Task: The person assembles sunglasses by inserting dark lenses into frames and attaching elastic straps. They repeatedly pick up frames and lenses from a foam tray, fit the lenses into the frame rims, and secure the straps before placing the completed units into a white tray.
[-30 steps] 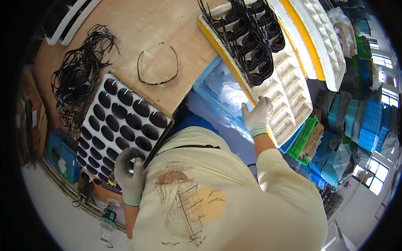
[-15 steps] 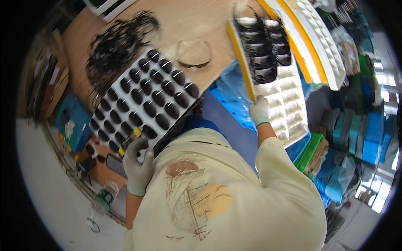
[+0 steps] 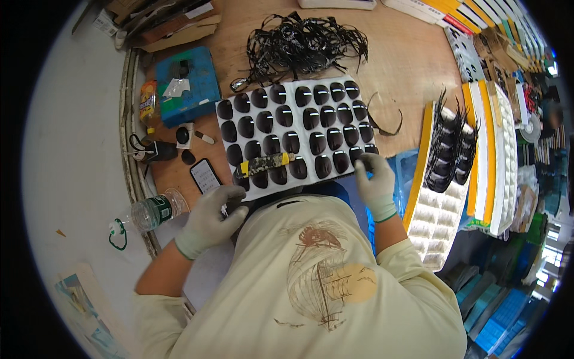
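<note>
– In the head view, where is the lens board [image 3: 304,140] being seen?

– Just beyond both hands, its long axis being turned left to right, the right end farther off.

– How are the hands being held?

– The left hand [image 3: 210,221] is being held half-curled by the near left corner, the right hand [image 3: 376,184] loosely bent at the near right; whether anything is being gripped cannot be told.

– The taped tool [image 3: 267,164]?

– It is being borne by the board, nearer the left hand.

Could make out no readable wording, only illegible print on a clear bottle's [image 3: 141,216] green label [image 3: 162,209], a phone screen [image 3: 205,175] and a white label [image 3: 106,24].
</note>
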{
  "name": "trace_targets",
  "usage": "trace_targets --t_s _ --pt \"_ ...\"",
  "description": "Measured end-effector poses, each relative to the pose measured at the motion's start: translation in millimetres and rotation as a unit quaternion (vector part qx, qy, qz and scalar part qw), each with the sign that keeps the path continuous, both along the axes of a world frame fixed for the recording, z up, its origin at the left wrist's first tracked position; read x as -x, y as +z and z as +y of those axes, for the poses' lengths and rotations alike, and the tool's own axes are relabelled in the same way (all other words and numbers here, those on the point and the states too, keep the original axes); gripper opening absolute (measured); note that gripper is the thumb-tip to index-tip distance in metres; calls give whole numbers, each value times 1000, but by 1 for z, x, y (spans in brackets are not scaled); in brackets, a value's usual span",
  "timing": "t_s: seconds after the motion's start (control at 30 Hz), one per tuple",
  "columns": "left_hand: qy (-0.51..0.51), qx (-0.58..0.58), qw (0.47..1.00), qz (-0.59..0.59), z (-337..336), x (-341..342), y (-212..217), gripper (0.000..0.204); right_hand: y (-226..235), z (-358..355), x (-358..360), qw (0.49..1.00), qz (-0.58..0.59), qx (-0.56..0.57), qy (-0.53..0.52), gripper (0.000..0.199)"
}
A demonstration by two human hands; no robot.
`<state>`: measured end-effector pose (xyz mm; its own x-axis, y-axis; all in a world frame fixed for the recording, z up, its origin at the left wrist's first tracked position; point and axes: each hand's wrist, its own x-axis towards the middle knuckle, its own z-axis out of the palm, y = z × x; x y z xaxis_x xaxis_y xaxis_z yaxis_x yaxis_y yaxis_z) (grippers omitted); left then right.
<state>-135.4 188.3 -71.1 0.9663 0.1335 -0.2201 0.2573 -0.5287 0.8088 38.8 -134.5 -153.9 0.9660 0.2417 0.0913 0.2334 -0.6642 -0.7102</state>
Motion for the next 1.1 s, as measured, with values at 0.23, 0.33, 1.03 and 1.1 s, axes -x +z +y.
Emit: trace_targets --t_s 0.23,0.33,1.03,1.1 --pt "58 -49 996 -48 53 -134 -21 43 4 20 -87 998 12 -33 53 20" --pt "145 -110 980 -82 81 -230 -75 51 13 20 -151 979 -35 54 194 20" --pt "262 145 947 -117 42 -225 -48 13 -25 160 -155 931 -43 260 252 33" --pt "255 268 915 -160 13 -177 -41 12 -28 152 -150 937 -58 185 291 25"
